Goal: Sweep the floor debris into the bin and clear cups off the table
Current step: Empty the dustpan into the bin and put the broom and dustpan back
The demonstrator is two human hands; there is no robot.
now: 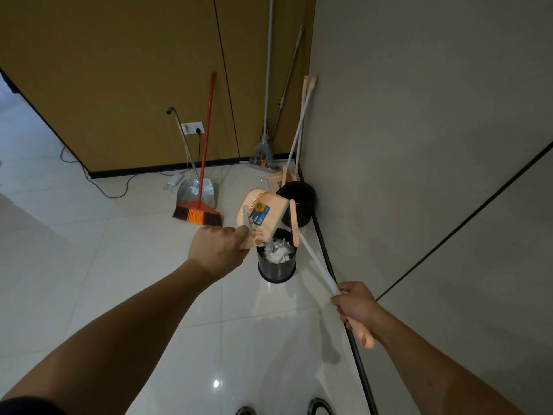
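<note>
My left hand (217, 251) is closed in a fist round the lower handle of the peach dustpan (259, 215); the knuckles face up and the fingertips are hidden under the hand. The dustpan is tilted, its mouth tipped down over the small black bin (276, 266). The bin stands upright on the floor and holds white paper scraps (277, 252), which reach up near its rim. The pan's lower edge sits just above the bin's left rim; I cannot tell whether they touch.

My right hand (356, 305) is wrapped round the broom handle (318, 265) near its peach end grip, which sticks out below the hand. The white shaft runs up and left from the hand to the peach broom head (294, 221), which stands just beside the dustpan's right edge and above the bin's right rim.

Edges: the grey wall (434, 145) closes the right side, with a black skirting strip along its foot passing just right of the bin. A second black bin (299, 200) stands behind the first, against the wall. A brown panelled wall (119, 70) closes the far side.

Against the corner lean a second peach broom and dustpan set (294, 151) and two grey-handled mops (266, 115). Further left, a red-handled broom (203, 175) leans beside a metal dustpan (199, 191), with a power strip (175, 179) and cable on the floor nearby.

Open tiled floor (104, 265) extends to the left of my left arm and between both forearms.
</note>
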